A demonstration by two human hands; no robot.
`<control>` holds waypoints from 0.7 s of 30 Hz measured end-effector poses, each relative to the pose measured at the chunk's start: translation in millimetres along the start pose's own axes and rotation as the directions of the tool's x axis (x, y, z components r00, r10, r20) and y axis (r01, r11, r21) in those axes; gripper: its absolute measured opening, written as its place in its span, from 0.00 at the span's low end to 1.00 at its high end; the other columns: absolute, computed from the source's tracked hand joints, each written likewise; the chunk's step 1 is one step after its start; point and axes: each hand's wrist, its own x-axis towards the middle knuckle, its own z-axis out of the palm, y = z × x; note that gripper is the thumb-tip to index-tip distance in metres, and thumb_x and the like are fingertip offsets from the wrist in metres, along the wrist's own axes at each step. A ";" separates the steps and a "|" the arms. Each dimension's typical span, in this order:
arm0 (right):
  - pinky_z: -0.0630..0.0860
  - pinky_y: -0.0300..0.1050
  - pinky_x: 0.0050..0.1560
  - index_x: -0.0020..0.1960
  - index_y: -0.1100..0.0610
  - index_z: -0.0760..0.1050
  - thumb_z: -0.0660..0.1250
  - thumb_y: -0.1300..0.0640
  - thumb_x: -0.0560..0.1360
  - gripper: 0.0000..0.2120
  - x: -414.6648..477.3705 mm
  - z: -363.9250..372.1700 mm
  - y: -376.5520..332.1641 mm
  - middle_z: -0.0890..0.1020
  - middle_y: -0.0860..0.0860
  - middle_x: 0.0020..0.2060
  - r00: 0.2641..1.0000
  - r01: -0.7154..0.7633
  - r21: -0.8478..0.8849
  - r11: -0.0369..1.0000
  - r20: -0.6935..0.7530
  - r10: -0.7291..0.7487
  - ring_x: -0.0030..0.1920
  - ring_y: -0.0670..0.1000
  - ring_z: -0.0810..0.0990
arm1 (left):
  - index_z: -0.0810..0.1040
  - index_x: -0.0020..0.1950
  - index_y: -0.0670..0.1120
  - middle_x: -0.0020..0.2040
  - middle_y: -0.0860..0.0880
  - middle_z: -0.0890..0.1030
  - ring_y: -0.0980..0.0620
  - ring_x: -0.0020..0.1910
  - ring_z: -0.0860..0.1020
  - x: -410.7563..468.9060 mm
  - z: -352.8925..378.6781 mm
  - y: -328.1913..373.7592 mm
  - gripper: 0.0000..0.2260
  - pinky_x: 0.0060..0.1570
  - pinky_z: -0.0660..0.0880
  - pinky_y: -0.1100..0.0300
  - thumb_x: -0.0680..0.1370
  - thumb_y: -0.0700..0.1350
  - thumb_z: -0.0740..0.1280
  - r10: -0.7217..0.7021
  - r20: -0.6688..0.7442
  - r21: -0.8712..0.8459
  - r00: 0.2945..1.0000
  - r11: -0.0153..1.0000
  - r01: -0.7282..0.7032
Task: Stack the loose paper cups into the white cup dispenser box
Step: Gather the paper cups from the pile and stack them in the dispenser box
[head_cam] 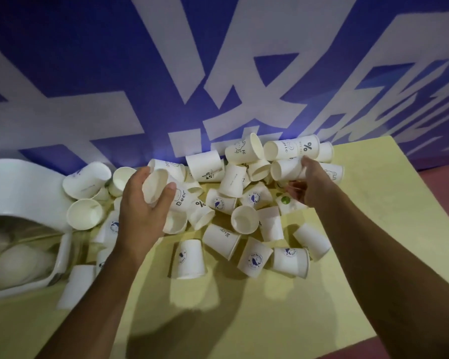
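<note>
Yellow table (270, 307); cup (154, 186) in left hand (140, 216)

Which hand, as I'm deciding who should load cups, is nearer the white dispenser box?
Left. The left hand, gripping a cup, is to the right of the dispenser box; the right hand, gripping a plain cup, is much farther right.

A blue wall (88, 73) with large white characters stood behind the pale yellow table (373, 229); a reddish floor (446, 193) lay to the right.
</note>
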 end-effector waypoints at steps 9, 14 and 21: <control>0.85 0.50 0.47 0.53 0.56 0.75 0.78 0.41 0.71 0.22 -14.8 29.7 12.4 0.83 0.56 0.49 0.965 0.183 -0.174 0.968 -0.156 -0.210 0.45 0.55 0.86 | 0.74 0.71 0.55 0.68 0.55 0.79 0.52 0.67 0.77 -13.9 -66.7 -36.6 0.34 0.67 0.77 0.44 0.70 0.65 0.78 -0.056 -0.005 -0.113 0.998 0.992 0.055; 0.82 0.48 0.54 0.61 0.55 0.75 0.75 0.44 0.70 0.25 -44.3 52.2 34.9 0.83 0.52 0.57 0.894 0.381 -0.143 0.913 -0.194 -0.403 0.49 0.50 0.82 | 0.75 0.70 0.59 0.67 0.60 0.77 0.58 0.69 0.75 -28.8 -126.1 -56.0 0.32 0.68 0.76 0.45 0.69 0.69 0.74 -0.040 -0.016 -0.155 0.999 0.987 0.037; 0.78 0.43 0.54 0.71 0.51 0.71 0.73 0.42 0.76 0.28 -175.3 108.9 136.1 0.81 0.48 0.59 0.572 0.787 -0.391 0.477 0.171 -0.802 0.55 0.48 0.82 | 0.77 0.65 0.60 0.61 0.58 0.82 0.55 0.60 0.81 -60.0 -236.0 -102.7 0.32 0.58 0.80 0.51 0.63 0.63 0.79 -0.050 -0.033 -0.210 0.998 0.977 0.042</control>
